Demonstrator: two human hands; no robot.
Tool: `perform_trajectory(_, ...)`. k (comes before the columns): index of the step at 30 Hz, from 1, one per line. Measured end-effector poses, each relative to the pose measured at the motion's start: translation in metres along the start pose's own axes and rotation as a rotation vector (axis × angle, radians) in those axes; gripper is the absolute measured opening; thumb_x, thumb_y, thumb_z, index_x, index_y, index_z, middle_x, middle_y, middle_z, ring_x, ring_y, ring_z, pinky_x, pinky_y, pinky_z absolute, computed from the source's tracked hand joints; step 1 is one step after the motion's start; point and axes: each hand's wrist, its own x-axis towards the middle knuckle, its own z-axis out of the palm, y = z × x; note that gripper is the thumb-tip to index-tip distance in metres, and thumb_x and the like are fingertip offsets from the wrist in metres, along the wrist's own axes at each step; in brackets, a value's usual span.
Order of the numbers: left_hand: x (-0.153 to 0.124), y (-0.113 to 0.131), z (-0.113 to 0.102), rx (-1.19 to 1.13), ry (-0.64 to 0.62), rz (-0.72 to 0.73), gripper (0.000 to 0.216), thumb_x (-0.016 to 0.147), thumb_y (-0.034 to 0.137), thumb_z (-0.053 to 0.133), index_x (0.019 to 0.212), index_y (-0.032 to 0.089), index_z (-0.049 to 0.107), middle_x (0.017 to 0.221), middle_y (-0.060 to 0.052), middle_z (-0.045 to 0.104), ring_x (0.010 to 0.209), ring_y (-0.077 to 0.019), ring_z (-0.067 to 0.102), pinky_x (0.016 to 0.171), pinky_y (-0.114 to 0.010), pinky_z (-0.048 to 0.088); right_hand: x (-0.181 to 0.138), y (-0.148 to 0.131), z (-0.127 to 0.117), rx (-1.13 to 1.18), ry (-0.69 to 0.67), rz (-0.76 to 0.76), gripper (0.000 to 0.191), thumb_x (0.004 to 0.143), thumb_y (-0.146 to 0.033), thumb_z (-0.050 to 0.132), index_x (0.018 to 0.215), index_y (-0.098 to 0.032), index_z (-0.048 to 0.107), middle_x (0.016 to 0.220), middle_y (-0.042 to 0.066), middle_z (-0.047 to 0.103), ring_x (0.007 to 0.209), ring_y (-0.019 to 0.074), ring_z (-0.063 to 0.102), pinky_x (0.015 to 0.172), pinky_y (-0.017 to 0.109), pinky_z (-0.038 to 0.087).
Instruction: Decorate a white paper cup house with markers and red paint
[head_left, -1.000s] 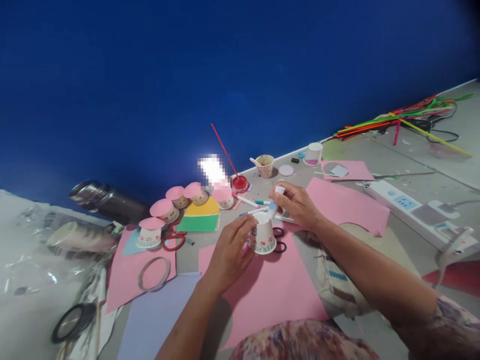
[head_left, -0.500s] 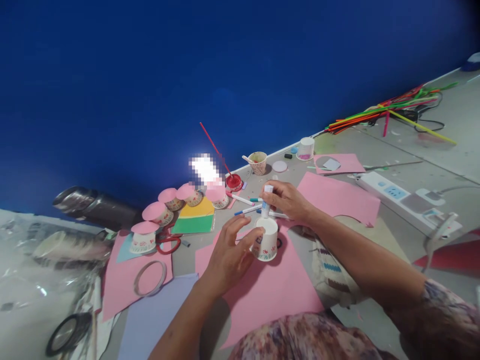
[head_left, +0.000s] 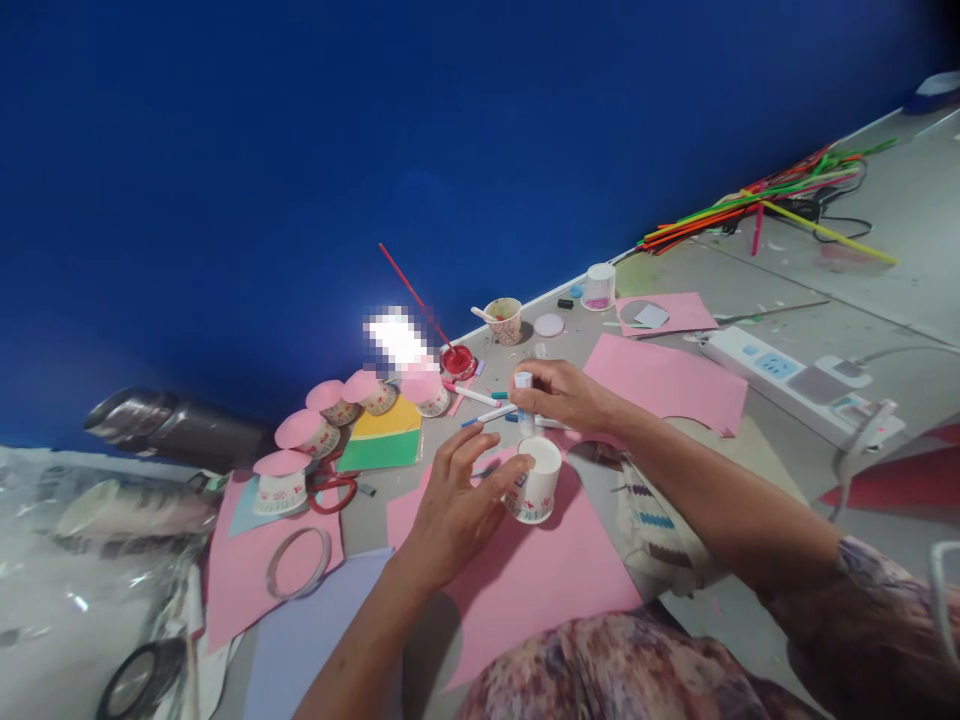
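An upside-down white paper cup (head_left: 537,492) with a red and blue print stands over pink paper. My left hand (head_left: 461,505) steadies it from the left, the thumb at the edge of its base and the index finger lifted away; the other fingers are partly hidden. My right hand (head_left: 562,395) grips a white and blue glue stick (head_left: 525,408) upright, its lower end at the far edge of the cup's base. Whether the tip touches the cup cannot be told. Pink paper (head_left: 555,580) lies beneath the cup.
To the left stand several upturned cups topped with pink discs (head_left: 281,463). Near them are red-handled scissors (head_left: 334,495) and a tape roll (head_left: 298,563). Markers (head_left: 480,396) lie beyond my hands. A power strip (head_left: 795,380) is at the right, pipe cleaners (head_left: 765,205) farther back.
The view has swung slightly, shifting the scene left. Relative to the cup, the glue stick has moved a little left along the far edge of the base. Both holds stay the same.
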Motion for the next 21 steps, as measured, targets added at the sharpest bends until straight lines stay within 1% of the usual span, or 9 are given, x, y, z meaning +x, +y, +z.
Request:
perform_trajectory(4,0.0016,0.0023,0.0009,-0.007,-0.003,0.005,0.059,0.087,-0.002,0.068,0.138,0.027,0.061,0.133,-0.012,0.05,0.143,-0.0338,0.047,0.116,-0.054,0.054,-0.003,-0.0045,0.0047,0.096,-0.034,-0.015,0.033,0.097,-0.051,0.062,0.084,-0.021,0.062,0.068,-0.004,0.052,0.063,0.0125,0.044,0.061,0.026,0.035)
perform_trajectory(7,0.0012,0.0023,0.0002,-0.012,0.007,-0.012,0.057,0.087,-0.002,0.068,0.137,0.025,0.062,0.135,-0.013,0.05,0.145,-0.0345,0.046,0.116,-0.054,0.053,-0.0032,-0.0044,0.0061,0.094,0.006,-0.03,0.032,0.096,-0.051,0.062,0.085,-0.021,0.062,0.071,-0.003,0.054,0.065,0.0132,0.044,0.062,0.027,0.035)
perform_trajectory(11,0.0,0.0006,-0.0016,-0.018,0.006,-0.03,0.058,0.088,-0.003,0.068,0.138,0.025,0.061,0.137,-0.013,0.049,0.147,-0.0345,0.045,0.119,-0.055,0.051,-0.0022,-0.0019,0.0056,0.039,0.07,-0.038,0.029,0.096,-0.049,0.061,0.089,-0.021,0.064,0.074,-0.003,0.056,0.065,0.0136,0.044,0.063,0.028,0.035)
perform_trajectory(15,-0.0013,-0.0022,-0.0021,-0.006,0.006,-0.045,0.054,0.091,0.002,0.07,0.139,0.025,0.06,0.138,-0.013,0.048,0.147,-0.0353,0.045,0.121,-0.056,0.049,-0.0007,-0.0007,0.003,-0.039,0.05,-0.118,0.024,0.097,-0.043,0.06,0.088,-0.021,0.062,0.081,0.0,0.06,0.071,0.0151,0.05,0.068,0.028,0.038)
perform_trajectory(18,-0.0038,-0.0045,-0.0033,0.007,0.019,-0.069,0.053,0.092,0.006,0.071,0.14,0.025,0.059,0.138,-0.014,0.048,0.148,-0.036,0.046,0.121,-0.056,0.049,-0.0001,-0.0013,-0.0001,-0.13,0.041,-0.179,0.022,0.098,-0.039,0.06,0.084,-0.021,0.059,0.082,0.0,0.059,0.074,0.0161,0.052,0.071,0.029,0.039)
perform_trajectory(21,-0.007,-0.0053,-0.005,0.035,0.023,-0.097,0.053,0.092,0.007,0.07,0.141,0.023,0.059,0.139,-0.016,0.05,0.149,-0.0369,0.045,0.122,-0.057,0.047,-0.0014,-0.0036,-0.0021,-0.155,0.012,-0.166,0.022,0.098,-0.037,0.06,0.084,-0.02,0.059,0.08,0.0,0.058,0.072,0.0157,0.051,0.07,0.03,0.038)
